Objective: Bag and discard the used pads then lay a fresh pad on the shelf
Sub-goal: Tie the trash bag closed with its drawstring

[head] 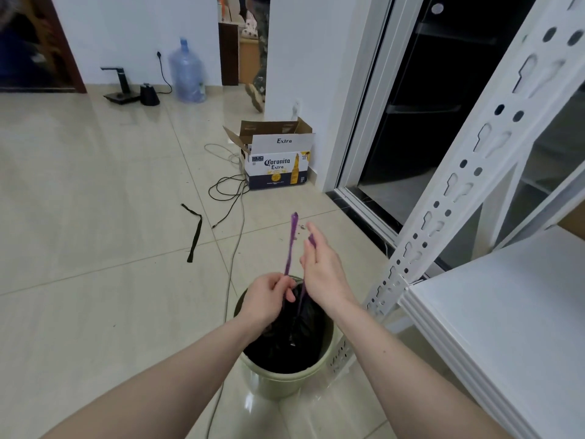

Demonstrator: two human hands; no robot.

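A black rubbish bag (297,331) sits gathered inside a pale green bin (278,380) on the tiled floor. Two purple drawstrings (291,245) rise from the bag's neck. My left hand (269,299) pinches the bag's neck and the base of one string, which stands straight up. My right hand (323,267) is above the bin with the other string running through its fingers. The white shelf board (493,315) lies to the right of the bin, bare. No pads are visible.
A white slotted shelf upright (468,172) slants beside the bin. A Coronita cardboard box (277,160) stands by the wall ahead. Cables (234,217) and a black strap (194,232) lie on the floor. A water bottle (186,72) stands at the far wall. A dark glass sliding door (421,106) is right.
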